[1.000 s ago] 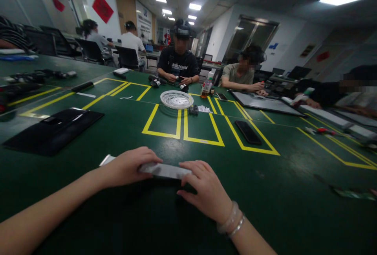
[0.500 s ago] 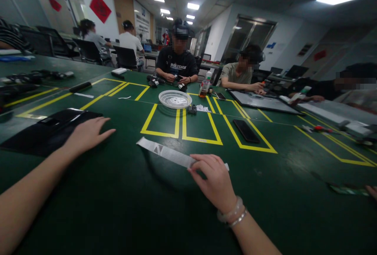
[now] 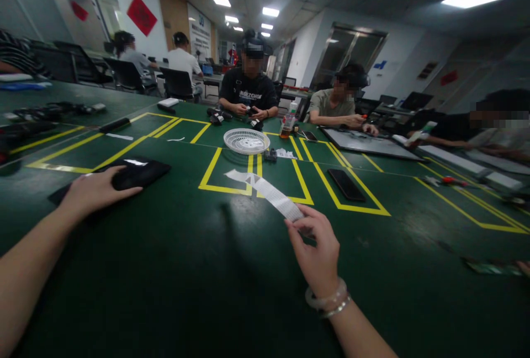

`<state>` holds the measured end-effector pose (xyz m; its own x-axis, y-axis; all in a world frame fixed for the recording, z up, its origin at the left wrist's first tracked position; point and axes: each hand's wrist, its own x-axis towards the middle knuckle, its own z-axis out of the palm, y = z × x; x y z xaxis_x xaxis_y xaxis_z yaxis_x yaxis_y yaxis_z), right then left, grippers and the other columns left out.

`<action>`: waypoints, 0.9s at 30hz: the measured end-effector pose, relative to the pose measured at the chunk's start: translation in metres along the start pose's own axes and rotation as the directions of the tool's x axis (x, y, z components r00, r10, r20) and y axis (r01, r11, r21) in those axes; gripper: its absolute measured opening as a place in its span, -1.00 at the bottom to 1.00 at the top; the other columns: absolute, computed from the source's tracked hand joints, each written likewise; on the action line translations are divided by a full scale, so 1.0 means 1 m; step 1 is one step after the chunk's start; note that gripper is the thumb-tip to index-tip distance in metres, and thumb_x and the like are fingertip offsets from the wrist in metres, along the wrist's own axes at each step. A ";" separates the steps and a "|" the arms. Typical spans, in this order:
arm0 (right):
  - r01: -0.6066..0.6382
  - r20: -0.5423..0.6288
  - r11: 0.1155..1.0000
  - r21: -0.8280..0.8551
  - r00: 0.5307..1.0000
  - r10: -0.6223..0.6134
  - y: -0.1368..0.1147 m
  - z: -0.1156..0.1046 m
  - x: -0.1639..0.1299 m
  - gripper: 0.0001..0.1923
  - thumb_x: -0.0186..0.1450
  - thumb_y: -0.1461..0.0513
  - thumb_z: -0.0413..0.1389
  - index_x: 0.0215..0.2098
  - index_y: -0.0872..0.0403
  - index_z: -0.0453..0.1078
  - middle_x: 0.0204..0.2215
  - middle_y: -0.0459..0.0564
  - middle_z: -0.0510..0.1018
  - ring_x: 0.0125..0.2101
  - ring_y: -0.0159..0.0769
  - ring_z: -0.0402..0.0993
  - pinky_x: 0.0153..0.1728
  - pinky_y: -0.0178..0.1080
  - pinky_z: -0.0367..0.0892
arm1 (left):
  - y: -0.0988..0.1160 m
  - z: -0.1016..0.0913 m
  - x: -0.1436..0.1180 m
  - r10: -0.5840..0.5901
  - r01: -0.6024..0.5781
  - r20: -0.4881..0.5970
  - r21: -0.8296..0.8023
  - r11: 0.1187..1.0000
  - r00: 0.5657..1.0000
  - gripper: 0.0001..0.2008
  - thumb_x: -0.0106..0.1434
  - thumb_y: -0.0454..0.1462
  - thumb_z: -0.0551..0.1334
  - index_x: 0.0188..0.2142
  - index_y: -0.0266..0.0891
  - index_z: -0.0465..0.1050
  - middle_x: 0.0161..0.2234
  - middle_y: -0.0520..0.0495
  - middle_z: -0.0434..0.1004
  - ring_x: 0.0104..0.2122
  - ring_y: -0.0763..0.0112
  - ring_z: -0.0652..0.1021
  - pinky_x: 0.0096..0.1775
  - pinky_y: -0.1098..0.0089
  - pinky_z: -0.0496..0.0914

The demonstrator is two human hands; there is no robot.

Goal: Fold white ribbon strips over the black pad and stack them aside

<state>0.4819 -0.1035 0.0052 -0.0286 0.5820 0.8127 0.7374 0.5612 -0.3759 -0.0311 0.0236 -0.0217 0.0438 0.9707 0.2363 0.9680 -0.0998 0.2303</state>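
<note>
We hold a long white strip (image 3: 269,192) in our right hand (image 3: 318,253): thumb and fingertips pinch its near end, so the grip is closed narrow on the strip. The strip rises off the green worktop (image 3: 199,270) and runs away from us to the upper left, its far end curling above a yellow-taped rectangle (image 3: 227,173). Printed marks run along it, too small to read. A pale bangle and a thin bracelet sit on that wrist (image 3: 329,300).

Our left hand (image 3: 93,190) lies palm down at the left, fingers spread loosely over the near edge of a flat black pouch (image 3: 132,173) and touching it. We cannot tell whether the fingers actually grasp the pouch; the grip looks flat and open, resting on it. The hands are well apart.

Beyond the strip stands a white round basket (image 3: 247,140), with a small dark part (image 3: 271,154) just beside it on the right. A black phone (image 3: 346,184) lies inside another taped outline to the right. An amber bottle (image 3: 289,123) stands further back.

Across the worktop a person in a black shirt (image 3: 248,93) works on small dark items, and another in a pale shirt (image 3: 337,105) leans over a flat grey panel (image 3: 368,143). Further people sit at the far left and right.
</note>
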 end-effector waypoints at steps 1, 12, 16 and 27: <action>-0.015 -0.035 1.000 0.008 0.999 0.016 0.000 0.000 0.000 -0.91 0.29 0.28 0.21 -0.33 0.01 0.37 -0.15 0.05 0.55 -0.17 -0.18 0.51 -0.32 -0.18 0.43 | 0.021 -0.001 0.000 0.035 -0.035 0.032 0.008 0.999 0.999 -0.15 0.24 0.19 0.15 0.21 -0.51 0.28 -0.15 -0.43 0.49 -0.14 -0.34 0.48 -0.15 -0.20 0.34; 0.018 -0.072 1.000 0.023 0.997 -0.016 -0.001 0.000 -0.001 -0.89 0.28 0.30 0.22 -0.27 0.02 0.36 -0.15 0.03 0.55 -0.15 -0.20 0.51 -0.26 -0.17 0.44 | 0.223 0.016 -0.069 0.724 -0.672 0.209 -0.272 0.689 0.657 -0.25 0.15 -0.01 0.44 0.27 -0.04 0.26 0.26 -0.11 0.20 0.23 0.00 0.26 0.31 -0.08 -0.13; 0.056 0.070 0.997 0.049 0.996 -0.059 -0.005 0.001 -0.001 -0.90 0.31 0.28 0.19 -0.23 -0.01 0.37 -0.15 0.03 0.58 -0.13 -0.19 0.52 -0.20 -0.12 0.47 | 0.231 0.030 -0.080 0.784 -0.747 0.141 -0.242 0.620 0.605 -0.25 0.15 -0.06 0.47 0.26 -0.10 0.26 0.29 -0.18 0.13 0.23 -0.03 0.25 0.28 -0.12 0.00; 0.005 0.542 0.995 0.097 0.838 -0.058 -0.014 0.012 -0.008 -0.81 0.27 0.27 0.25 -0.16 0.00 0.41 -0.11 -0.03 0.63 -0.15 -0.26 0.58 -0.15 -0.16 0.47 | 0.218 0.020 -0.083 0.834 -0.844 -0.136 -0.036 0.535 0.534 -0.53 0.35 -0.34 0.24 0.22 -0.08 0.27 0.16 -0.18 0.31 0.05 0.03 0.43 0.04 0.08 0.38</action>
<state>0.4637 -0.1091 -0.0014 -0.4323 0.7747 0.4615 0.6682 0.6189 -0.4130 0.1808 -0.0743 -0.0096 0.7974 0.4057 0.4468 0.4718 -0.8807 -0.0423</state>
